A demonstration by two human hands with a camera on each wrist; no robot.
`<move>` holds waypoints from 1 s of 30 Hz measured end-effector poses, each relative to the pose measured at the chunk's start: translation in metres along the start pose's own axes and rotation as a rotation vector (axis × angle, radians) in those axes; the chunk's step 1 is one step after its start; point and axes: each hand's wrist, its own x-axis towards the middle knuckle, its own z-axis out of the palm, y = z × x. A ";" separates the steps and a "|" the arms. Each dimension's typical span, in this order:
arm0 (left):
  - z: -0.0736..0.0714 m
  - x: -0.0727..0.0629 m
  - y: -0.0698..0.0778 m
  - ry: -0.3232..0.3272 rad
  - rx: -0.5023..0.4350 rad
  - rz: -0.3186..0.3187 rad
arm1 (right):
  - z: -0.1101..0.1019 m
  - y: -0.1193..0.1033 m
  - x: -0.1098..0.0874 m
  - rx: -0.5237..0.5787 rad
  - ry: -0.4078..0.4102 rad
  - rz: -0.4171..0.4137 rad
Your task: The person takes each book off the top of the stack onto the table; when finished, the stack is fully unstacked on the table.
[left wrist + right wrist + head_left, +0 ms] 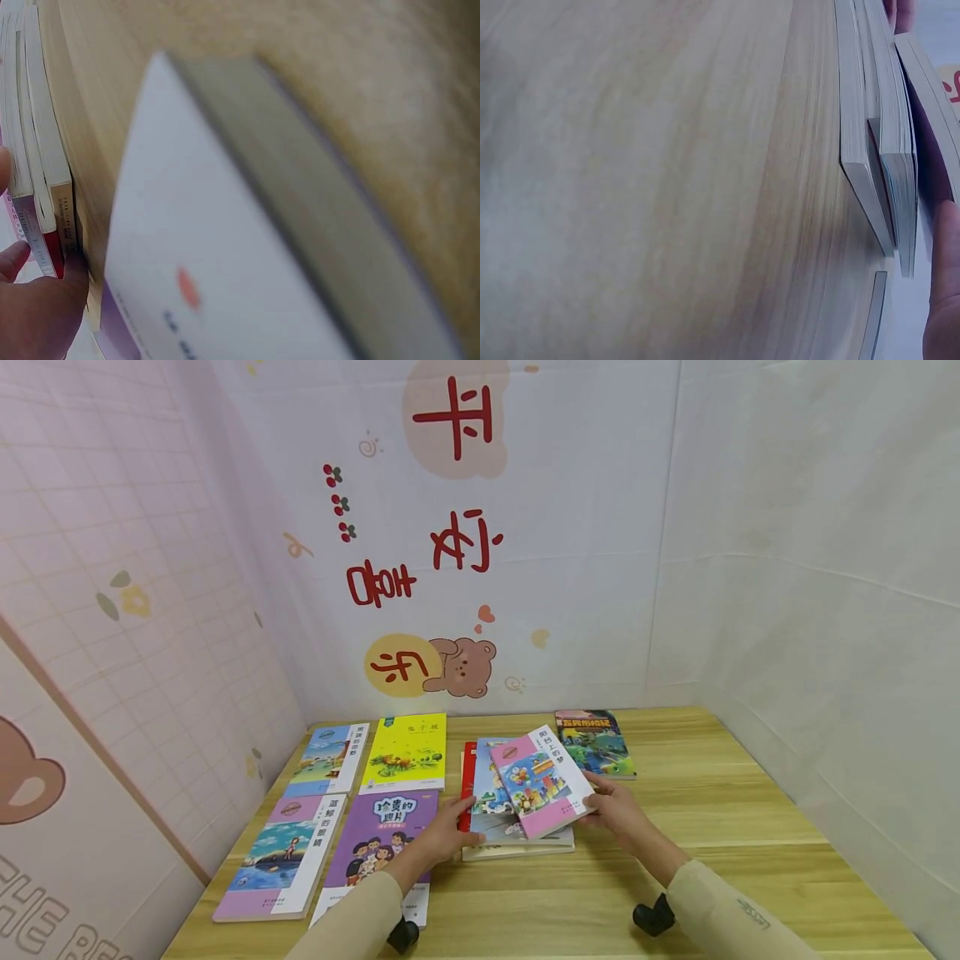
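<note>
We saw both arms, in beige sleeves, reach forward over the wooden table (pixel 750 835) from its near side, the hands facing each other across a small stack of books. The right hand (pixel 618 810) held the pink-and-white book (pixel 542 783) by its right edge, with fingers and thumb closed on that side; in the right wrist view we saw the book slope, its right side lifted away from the stack and its left side close to it. From above, it lay turned at an angle over the blue book (pixel 491 820). The left hand (pixel 444 837) was at the stack's near left corner, thumb and forefinger spread apart and touching the books there; we could not tell whether they pinched them or only rested against them. Under the blue book we made out the edge of a red book (pixel 468 768) and pale page edges lower down. The table bore other books too: to the left of the stack, the purple book (pixel 390 818) and the yellow book (pixel 408 752), with two more picture-covered books (pixel 281 856) beyond them at the left edge. Near the back cloth, right of the stack, lay a dark green book (pixel 595 747).
</note>
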 end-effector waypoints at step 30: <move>-0.001 0.002 -0.002 0.000 -0.005 -0.011 | -0.028 -0.011 0.009 0.082 0.012 -0.102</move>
